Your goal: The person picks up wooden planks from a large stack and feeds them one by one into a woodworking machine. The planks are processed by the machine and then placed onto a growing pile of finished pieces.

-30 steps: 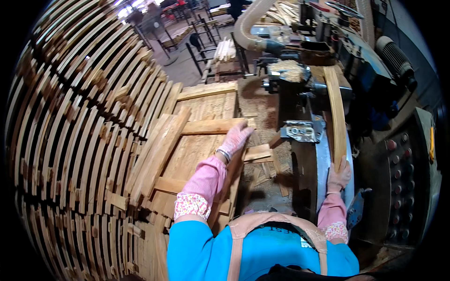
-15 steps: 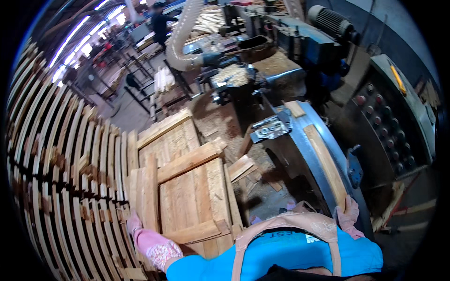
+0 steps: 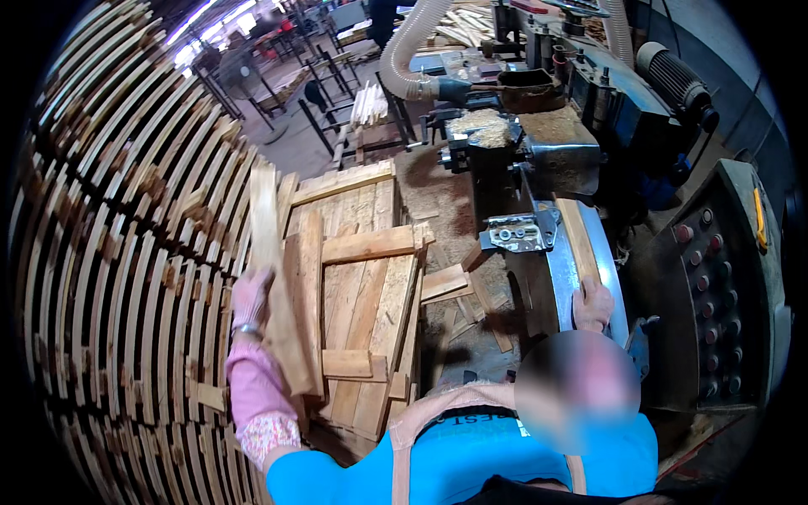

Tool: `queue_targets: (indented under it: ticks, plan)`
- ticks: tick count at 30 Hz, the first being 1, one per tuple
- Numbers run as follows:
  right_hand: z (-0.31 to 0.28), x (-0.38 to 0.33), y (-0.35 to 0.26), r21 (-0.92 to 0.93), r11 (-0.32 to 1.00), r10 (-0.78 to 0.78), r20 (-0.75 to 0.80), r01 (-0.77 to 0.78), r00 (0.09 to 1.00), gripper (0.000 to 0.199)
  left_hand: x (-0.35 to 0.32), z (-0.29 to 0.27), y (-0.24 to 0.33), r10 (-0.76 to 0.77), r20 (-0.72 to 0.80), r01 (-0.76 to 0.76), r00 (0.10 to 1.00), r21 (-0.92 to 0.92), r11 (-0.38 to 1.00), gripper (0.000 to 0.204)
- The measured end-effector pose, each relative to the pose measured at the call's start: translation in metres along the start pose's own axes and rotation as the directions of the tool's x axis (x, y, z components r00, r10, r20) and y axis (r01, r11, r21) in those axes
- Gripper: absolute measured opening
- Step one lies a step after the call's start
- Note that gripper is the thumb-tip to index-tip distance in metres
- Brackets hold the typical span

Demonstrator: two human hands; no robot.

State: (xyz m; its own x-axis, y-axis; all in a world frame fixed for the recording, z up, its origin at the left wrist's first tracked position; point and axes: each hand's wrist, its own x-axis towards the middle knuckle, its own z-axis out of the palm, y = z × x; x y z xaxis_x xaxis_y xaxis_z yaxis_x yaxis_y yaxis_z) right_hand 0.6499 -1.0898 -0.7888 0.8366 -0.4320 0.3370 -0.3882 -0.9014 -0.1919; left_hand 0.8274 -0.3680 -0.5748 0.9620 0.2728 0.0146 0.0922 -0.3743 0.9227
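My left hand (image 3: 251, 296), in a pink glove with a pink sleeve, is closed round the edge of a pale wooden board (image 3: 286, 337). That board stands tilted beside the stacked boards, over the left side of a wooden pallet-like crate (image 3: 370, 286). On the right, my right hand (image 3: 593, 305) is closed over the near end of a narrow wooden strip (image 3: 576, 236). The strip lies lengthwise on the shiny metal machine table (image 3: 619, 295), its far end near the machine head. The fingertips of this hand are partly hidden.
Tall stacks of wooden slats (image 3: 126, 278) rise close on my left. Ahead stands the machine with a ribbed hose (image 3: 400, 59) and a shavings heap (image 3: 481, 126). A button panel (image 3: 711, 286) stands at the right. Wood offcuts (image 3: 446, 282) lie past the crate.
My left hand has risen from beside the stack and now holds a board. My right hand and the strip have slid forward along the metal table. The view has shifted too.
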Motion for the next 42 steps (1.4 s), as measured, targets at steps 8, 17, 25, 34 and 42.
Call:
queue_targets:
  ticks: [8, 17, 25, 34, 42]
  plan:
    - [0.006, 0.052, -0.089, 0.848, 0.457, -0.145, 0.37, -0.27, 0.917, 0.069, -0.057, 0.327, 0.122, 0.188, 0.23, 0.009, 0.955, -0.653, 0.757, 0.036]
    - [-0.127, -0.162, -0.02, 0.32, 0.916, 0.216, 0.121, -0.244, 0.969, 0.061, -0.224, 0.485, 0.042, 0.033, 0.915, 0.366, 0.403, -0.194, 0.91, 0.043]
    - [-0.108, -0.198, 0.031, 0.102, 0.976, 0.204, -0.107, -0.193, 0.973, 0.068, -0.183, 0.435, -0.043, -0.185, 0.832, 0.543, 0.523, -0.158, 0.825, 0.043]
    - [0.029, 0.012, 0.012, 0.066, 0.988, 0.153, -0.192, -0.143, 0.969, 0.079, -0.141, 0.408, 0.012, 0.199, 0.725, -0.143, 0.659, -0.139, 0.98, 0.048]
    - [-0.109, -0.158, 0.011, 0.033, 0.949, 0.3, 0.225, -0.315, 0.927, 0.069, -0.048, 0.16, -0.051, 0.487, 0.101, -0.365, 0.868, 0.795, 0.485, 0.071]
